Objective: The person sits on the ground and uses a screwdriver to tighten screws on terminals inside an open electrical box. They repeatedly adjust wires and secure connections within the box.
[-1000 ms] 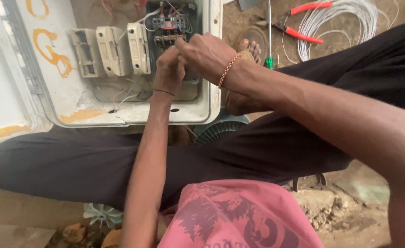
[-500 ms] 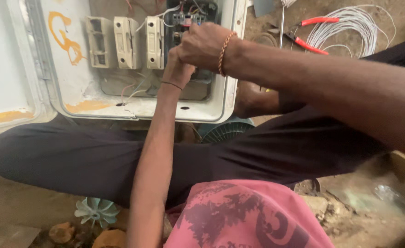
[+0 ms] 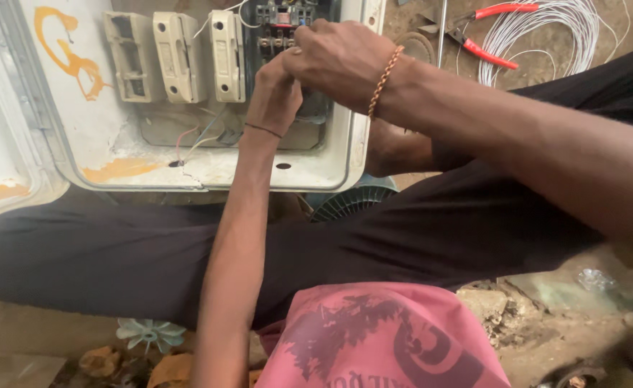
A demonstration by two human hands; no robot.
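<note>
Black contactor (image 3: pixel 288 29) under both hands' grip.

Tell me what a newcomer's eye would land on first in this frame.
Most striking are the two hands meeting at top centre: the left hand reaches up into an open white box daubed with orange paint, and the right hand, with a braided bracelet at the wrist, crosses over it at the dark terminal block. Left of them sit three cream fuse holders. At top right, red-handled pliers lie on the dirt beside a coil of white wire.
</note>
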